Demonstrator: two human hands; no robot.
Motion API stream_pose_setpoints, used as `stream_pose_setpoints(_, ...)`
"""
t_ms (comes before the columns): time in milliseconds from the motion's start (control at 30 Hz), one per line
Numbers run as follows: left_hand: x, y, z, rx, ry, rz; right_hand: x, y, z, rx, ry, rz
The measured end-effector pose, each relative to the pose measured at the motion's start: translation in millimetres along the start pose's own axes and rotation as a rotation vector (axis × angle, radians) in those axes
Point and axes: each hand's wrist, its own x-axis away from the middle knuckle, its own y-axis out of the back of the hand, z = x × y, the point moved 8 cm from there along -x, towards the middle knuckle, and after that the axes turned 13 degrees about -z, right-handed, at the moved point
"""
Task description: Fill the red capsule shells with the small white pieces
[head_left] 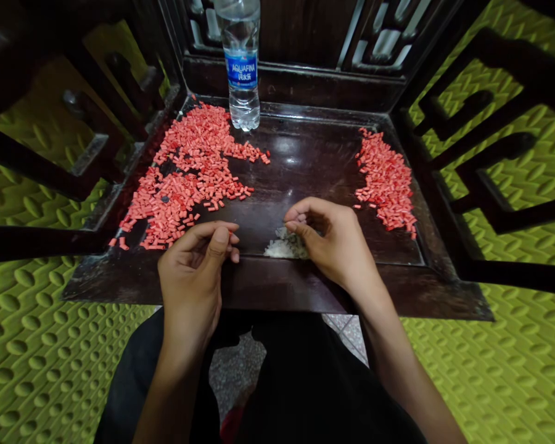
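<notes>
My left hand (192, 265) is closed in a pinch near the front edge of the dark wooden seat. A bit of a small red piece (231, 234) shows at its fingertips. My right hand (335, 237) is also closed, thumb against forefinger, just above a little heap of whitish, translucent bits (280, 245). What those fingertips hold, if anything, is too small to make out. Beyond my left hand spreads a large pile of short red tube pieces (185, 179). A narrower pile of similar red pieces (385, 179) lies at the right side of the seat.
A clear water bottle (244, 102) with a blue label stands upright at the back, touching the left pile's edge. Dark carved wooden armrests (481, 197) border both sides, and a carved backrest (300, 37) rises behind. Green textured material (37, 345) surrounds the seat.
</notes>
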Motion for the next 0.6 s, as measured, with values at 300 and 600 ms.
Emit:
stream_pose_setpoints(300, 0.2, -0.2, 0.7, -0.001, -0.001, 0.014, 6.4, 17.1, 4.0, -0.019, -0.010, -0.042)
stream_pose_setpoints(600, 0.8, -0.2, 0.2, -0.017, -0.021, 0.026, 15.7, 28.0, 35.6, 0.191, 0.262, 0.009)
